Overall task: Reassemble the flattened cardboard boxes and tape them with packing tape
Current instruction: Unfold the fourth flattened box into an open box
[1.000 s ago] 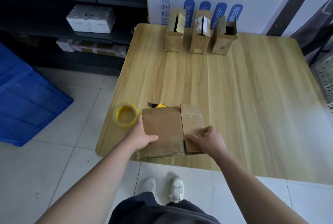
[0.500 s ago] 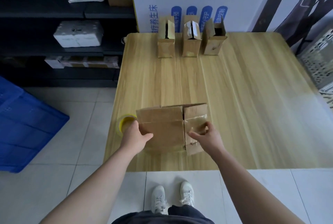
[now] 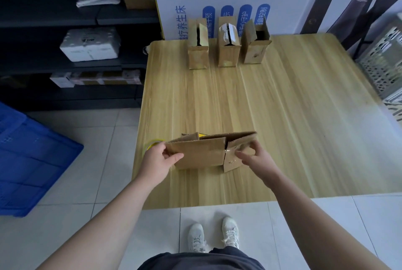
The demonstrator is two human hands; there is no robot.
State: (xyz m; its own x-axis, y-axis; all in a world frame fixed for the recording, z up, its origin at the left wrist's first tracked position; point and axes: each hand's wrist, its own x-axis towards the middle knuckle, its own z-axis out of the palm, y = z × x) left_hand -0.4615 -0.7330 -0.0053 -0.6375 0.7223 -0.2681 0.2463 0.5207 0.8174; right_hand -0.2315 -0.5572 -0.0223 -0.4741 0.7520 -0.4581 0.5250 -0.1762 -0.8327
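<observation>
A flattened brown cardboard box (image 3: 202,153) is lifted at the near left of the wooden table (image 3: 272,106), its panels starting to spread apart at the top. My left hand (image 3: 159,161) grips its left edge, thumb on the front panel. My right hand (image 3: 254,157) pinches the right flap, which carries old clear tape. A yellow roll of packing tape (image 3: 152,145) lies at the table's left edge, mostly hidden behind my left hand. A small yellow object (image 3: 202,134) peeks out behind the box.
Three standing cardboard boxes (image 3: 227,44) line the table's far edge against a white printed panel. Dark shelving (image 3: 87,48) with white foam boxes stands to the left, a blue crate (image 3: 28,161) on the floor, a perforated grey basket (image 3: 385,67) at the right.
The box has risen off the table from lying flat and its panels have begun to separate. My hands moved with it, and my view shifted back from the table.
</observation>
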